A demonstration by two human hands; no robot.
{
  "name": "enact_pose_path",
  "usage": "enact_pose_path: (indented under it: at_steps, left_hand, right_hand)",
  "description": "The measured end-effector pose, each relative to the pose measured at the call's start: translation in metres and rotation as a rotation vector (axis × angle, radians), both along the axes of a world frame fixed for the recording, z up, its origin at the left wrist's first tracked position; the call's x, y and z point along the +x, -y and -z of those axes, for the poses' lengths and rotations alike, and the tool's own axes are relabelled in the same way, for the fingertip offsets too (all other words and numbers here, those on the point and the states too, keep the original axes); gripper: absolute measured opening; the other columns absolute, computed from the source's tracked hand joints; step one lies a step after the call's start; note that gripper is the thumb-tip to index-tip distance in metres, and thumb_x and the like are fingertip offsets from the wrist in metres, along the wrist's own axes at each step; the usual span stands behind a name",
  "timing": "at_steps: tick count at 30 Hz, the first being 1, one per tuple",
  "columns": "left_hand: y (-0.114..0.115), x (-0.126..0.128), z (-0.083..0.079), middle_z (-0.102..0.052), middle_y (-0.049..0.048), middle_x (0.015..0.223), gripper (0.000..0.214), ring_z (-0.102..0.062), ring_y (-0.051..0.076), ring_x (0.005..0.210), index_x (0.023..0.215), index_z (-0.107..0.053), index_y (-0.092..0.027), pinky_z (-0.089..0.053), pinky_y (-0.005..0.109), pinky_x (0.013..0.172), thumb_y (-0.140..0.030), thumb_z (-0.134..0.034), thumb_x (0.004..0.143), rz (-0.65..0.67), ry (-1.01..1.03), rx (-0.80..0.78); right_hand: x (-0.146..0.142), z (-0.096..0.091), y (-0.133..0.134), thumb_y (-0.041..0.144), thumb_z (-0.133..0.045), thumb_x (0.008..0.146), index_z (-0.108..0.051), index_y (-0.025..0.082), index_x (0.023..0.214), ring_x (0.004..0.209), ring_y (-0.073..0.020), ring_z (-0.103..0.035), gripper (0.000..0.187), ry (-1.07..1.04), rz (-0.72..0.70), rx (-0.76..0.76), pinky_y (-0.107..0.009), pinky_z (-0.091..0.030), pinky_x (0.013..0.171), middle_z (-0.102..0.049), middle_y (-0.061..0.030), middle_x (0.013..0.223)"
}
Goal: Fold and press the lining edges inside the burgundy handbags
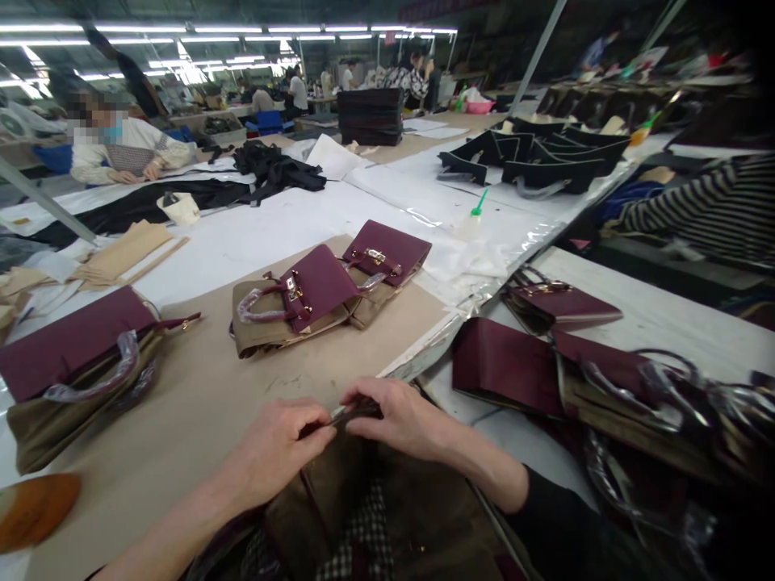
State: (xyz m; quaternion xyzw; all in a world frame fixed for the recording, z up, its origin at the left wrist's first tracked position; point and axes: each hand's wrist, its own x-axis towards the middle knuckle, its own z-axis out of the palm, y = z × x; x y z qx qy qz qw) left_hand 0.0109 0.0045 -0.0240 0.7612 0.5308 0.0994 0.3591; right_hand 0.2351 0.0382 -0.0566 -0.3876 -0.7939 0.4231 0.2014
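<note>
Close to my body, a dark olive-brown handbag (424, 508) with burgundy trim is held by its upper edge. My left hand (291, 440) pinches that edge between thumb and fingers. Just to its right, my right hand (393, 415) grips the same edge, thumb on the near side. Part of the bag is dark and cut off by the bottom of the view, and a checked fabric (363, 524) shows below my hands. Beyond them lie two burgundy-and-olive handbags (320, 282) with plastic-wrapped handles and metal clasps. Another such handbag (73, 347) lies at the left.
Brown paper (242, 403) covers the near table. More burgundy handbags (508, 363) crowd the right side. An orange-brown rounded object (39, 508) sits lower left. Black bag pieces (533, 153) stand farther back. A person (121, 145) works across the table; a striped sleeve (696, 210) is at right.
</note>
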Motion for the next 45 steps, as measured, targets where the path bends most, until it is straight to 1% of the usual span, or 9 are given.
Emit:
enact_pose_path:
  at_steps: [2, 7, 10, 13, 17, 22, 28, 36, 45]
  left_hand:
    - [-0.005, -0.004, 0.001, -0.061, -0.0028, 0.068, 0.024, -0.055, 0.015, 0.066, 0.077, -0.067, -0.02, -0.036, 0.024, 0.061, -0.033, -0.054, 0.092, 0.001, -0.031, -0.042]
    - [-0.022, -0.005, 0.004, -0.058, -0.005, 0.064, 0.021, -0.05, 0.013, 0.06, 0.083, -0.068, -0.02, -0.033, 0.022, 0.054, -0.038, -0.059, 0.087, 0.007, 0.004, -0.199]
    - [-0.03, 0.004, 0.005, -0.064, -0.0035, 0.075, 0.023, -0.054, 0.014, 0.066, 0.096, -0.073, -0.022, -0.036, 0.021, 0.056, -0.038, -0.06, 0.086, 0.036, 0.071, -0.196]
    - [-0.035, 0.014, 0.01, -0.065, -0.0029, 0.075, 0.025, -0.055, 0.015, 0.068, 0.097, -0.074, -0.021, -0.037, 0.021, 0.057, -0.038, -0.058, 0.087, 0.061, 0.105, -0.213]
    - [-0.036, 0.018, 0.017, -0.059, -0.0043, 0.065, 0.024, -0.051, 0.015, 0.063, 0.092, -0.074, -0.02, -0.034, 0.022, 0.055, -0.038, -0.058, 0.087, 0.052, 0.085, -0.239]
    - [-0.028, 0.017, 0.017, -0.066, -0.0027, 0.074, 0.025, -0.057, 0.017, 0.07, 0.092, -0.073, -0.021, -0.038, 0.024, 0.061, -0.041, -0.059, 0.088, 0.021, 0.059, -0.209]
    - [-0.023, 0.021, 0.014, -0.067, -0.0021, 0.076, 0.027, -0.058, 0.018, 0.07, 0.094, -0.072, -0.021, -0.039, 0.025, 0.062, -0.044, -0.06, 0.088, 0.026, 0.032, -0.19]
    - [-0.023, 0.022, 0.015, -0.068, -0.0026, 0.076, 0.025, -0.058, 0.018, 0.072, 0.091, -0.072, -0.022, -0.039, 0.025, 0.063, -0.043, -0.061, 0.086, 0.009, 0.075, -0.182]
    - [-0.025, 0.015, 0.022, -0.066, -0.0035, 0.075, 0.025, -0.055, 0.016, 0.067, 0.091, -0.072, -0.022, -0.038, 0.025, 0.06, -0.045, -0.063, 0.085, 0.007, 0.068, -0.188]
  right_hand:
    - [0.012, -0.001, -0.001, 0.023, -0.079, 0.078, -0.065, 0.021, 0.115, 0.096, -0.0213, -0.068, 0.04, 0.011, 0.04, -0.046, -0.03, -0.051, 0.083, -0.074, -0.0045, 0.107]
    - [0.032, 0.0, 0.001, 0.02, -0.071, 0.084, -0.071, 0.023, 0.105, 0.093, -0.0203, -0.07, 0.021, 0.05, 0.077, -0.133, -0.029, -0.051, 0.082, -0.076, -0.0005, 0.094]
    - [0.032, 0.003, 0.002, 0.016, -0.069, 0.083, -0.072, 0.024, 0.105, 0.094, -0.0202, -0.07, 0.023, 0.031, 0.097, -0.132, -0.028, -0.051, 0.082, -0.076, 0.0, 0.095]
    - [0.032, 0.004, 0.004, 0.013, -0.066, 0.083, -0.068, 0.023, 0.109, 0.096, -0.0203, -0.07, 0.028, 0.019, 0.109, -0.117, -0.029, -0.051, 0.083, -0.076, -0.0005, 0.101]
    - [0.032, -0.003, 0.019, 0.015, -0.07, 0.082, -0.059, 0.021, 0.11, 0.094, -0.0233, -0.067, 0.03, 0.147, 0.219, 0.026, -0.033, -0.051, 0.082, -0.071, -0.0047, 0.103]
    - [0.03, -0.015, 0.043, 0.027, -0.075, 0.083, -0.059, 0.02, 0.1, 0.099, -0.0303, -0.057, 0.025, 0.389, 0.361, 0.302, -0.042, -0.051, 0.078, -0.061, -0.0101, 0.106]
    - [0.025, -0.012, 0.045, 0.024, -0.076, 0.083, -0.06, 0.021, 0.092, 0.093, -0.0269, -0.055, 0.019, 0.355, 0.386, 0.401, -0.04, -0.05, 0.077, -0.059, -0.0072, 0.1]
    - [0.024, -0.01, 0.04, 0.016, -0.069, 0.088, -0.061, 0.021, 0.088, 0.093, -0.0238, -0.055, 0.009, 0.327, 0.322, 0.431, -0.036, -0.048, 0.078, -0.06, -0.0053, 0.097]
    - [0.02, -0.012, 0.044, 0.012, -0.075, 0.081, -0.059, 0.02, 0.08, 0.093, -0.0235, -0.056, 0.017, 0.266, 0.393, 0.29, -0.034, -0.047, 0.076, -0.061, -0.0042, 0.093]
